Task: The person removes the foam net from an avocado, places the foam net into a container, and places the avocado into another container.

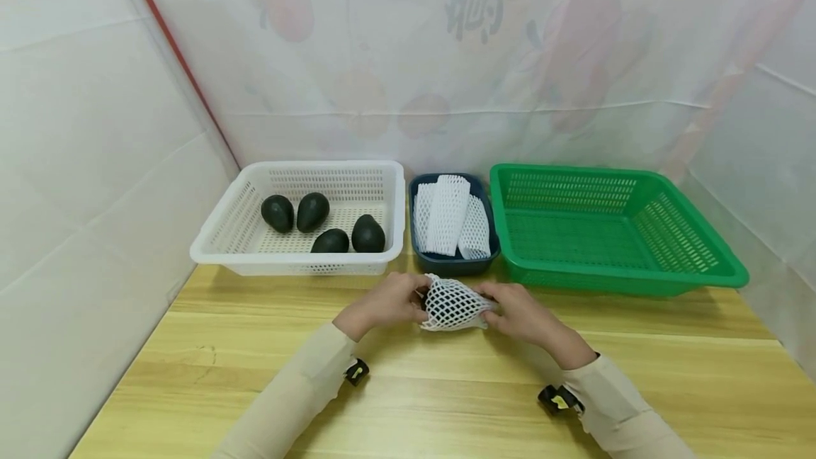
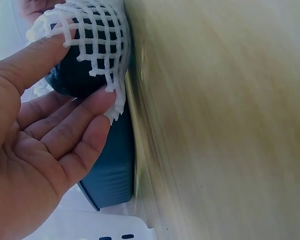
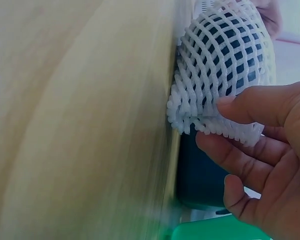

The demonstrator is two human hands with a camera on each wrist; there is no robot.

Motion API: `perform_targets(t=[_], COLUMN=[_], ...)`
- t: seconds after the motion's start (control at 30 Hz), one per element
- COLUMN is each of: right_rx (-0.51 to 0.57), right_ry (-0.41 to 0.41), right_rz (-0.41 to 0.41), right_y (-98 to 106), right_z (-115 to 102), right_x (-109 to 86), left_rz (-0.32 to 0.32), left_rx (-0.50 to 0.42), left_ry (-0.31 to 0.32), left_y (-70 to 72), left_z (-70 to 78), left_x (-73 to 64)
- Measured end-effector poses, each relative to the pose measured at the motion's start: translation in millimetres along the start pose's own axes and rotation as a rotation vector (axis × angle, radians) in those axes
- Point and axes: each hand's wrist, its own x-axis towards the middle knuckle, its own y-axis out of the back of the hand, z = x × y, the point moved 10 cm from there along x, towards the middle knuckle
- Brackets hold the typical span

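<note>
A white foam net sleeve (image 1: 454, 305) is stretched around a dark green avocado (image 2: 72, 75) just above the wooden table. My left hand (image 1: 397, 301) holds the avocado's exposed end, fingers and thumb curled about it and the sleeve's rim, as the left wrist view shows. At the other end, my right hand (image 1: 519, 312) pinches the gathered edge of the foam net between thumb and fingers. In the right wrist view the avocado shows through the mesh of the sleeve (image 3: 220, 60).
A white basket (image 1: 299, 258) holding several avocados (image 1: 312, 212) stands at the back left. Behind my hands, a dark blue bin (image 1: 455, 265) contains several folded foam nets (image 1: 448, 214). A green basket (image 1: 599, 276) sits to the right. White sheeting (image 1: 408, 48) hangs behind.
</note>
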Motion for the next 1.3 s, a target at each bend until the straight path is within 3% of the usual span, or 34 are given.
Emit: perform_targets(t=[0.37, 0.63, 0.77, 1.0, 1.3], right_rx=[-0.075, -0.083, -0.083, -0.093, -0.095], right_ry=[-0.014, -0.023, -0.038, -0.054, -0.067], right_rz=[0.067, 0.093, 0.092, 0.094, 0.088], right_y=[9, 18, 20, 22, 22], right_z=[1, 3, 8, 15, 18], right_x=[-0.4, -1.0, -3.7, -8.3, -9.9], left_rz=[0.009, 0.032, 0.033, 0.028, 0.025], left_rx=[-0.017, -0.149, -0.173, -0.175, -0.101], left_ry=[-0.003, 0.017, 0.035, 0.039, 0.070], left_y=[0.6, 8.7, 12.2, 13.0, 12.4], left_z=[-1.0, -8.1, -12.5, -18.7, -23.6], left_x=[-2.0, -9.7, -13.4, -19.0, -20.6])
